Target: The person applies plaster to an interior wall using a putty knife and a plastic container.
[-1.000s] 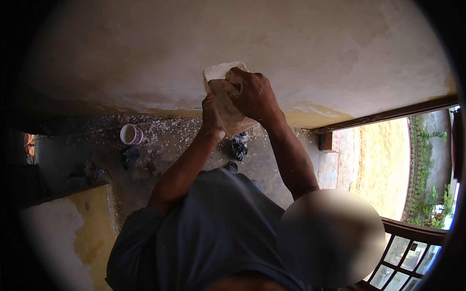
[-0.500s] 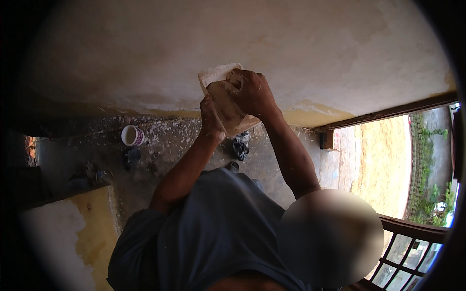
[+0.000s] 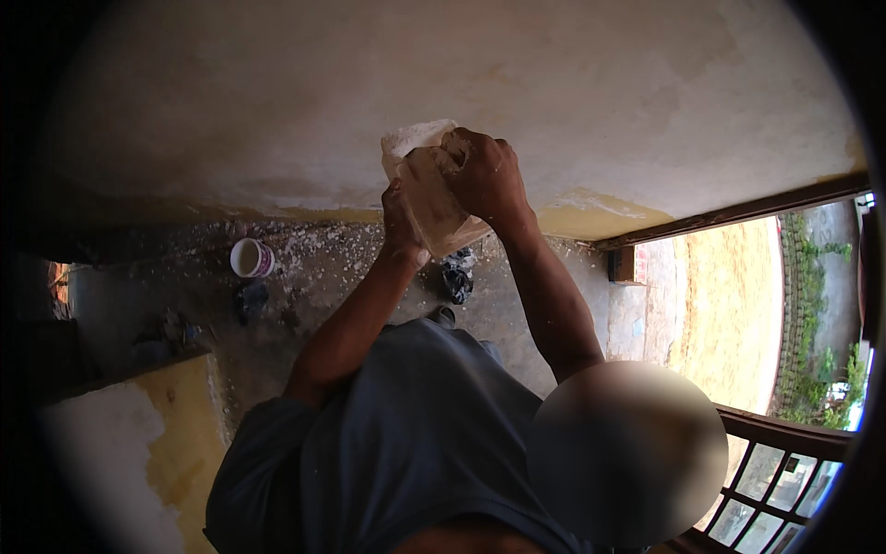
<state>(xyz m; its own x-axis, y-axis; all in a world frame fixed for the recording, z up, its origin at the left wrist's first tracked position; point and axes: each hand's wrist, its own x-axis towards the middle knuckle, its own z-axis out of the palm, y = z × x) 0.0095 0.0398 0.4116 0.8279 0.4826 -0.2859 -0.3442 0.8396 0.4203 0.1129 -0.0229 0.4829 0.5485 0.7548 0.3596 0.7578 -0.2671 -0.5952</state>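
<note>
Plastered wall (image 3: 554, 83), debris-strewn floor (image 3: 323, 268), white cup (image 3: 251, 258)

Tan sanding block (image 3: 432, 198), against wall

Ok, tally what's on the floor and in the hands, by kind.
Folded sheet of sandpaper, gripped by left hand and right hand: 1
White cup on the floor: 1
Dark crumpled bags on the floor: 1 clear, a second is too dim to tell
Total: 3 sure

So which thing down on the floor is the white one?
The round cup by the wall's foot, white with a purplish side. The other bits, like the bag, are dark.
</note>
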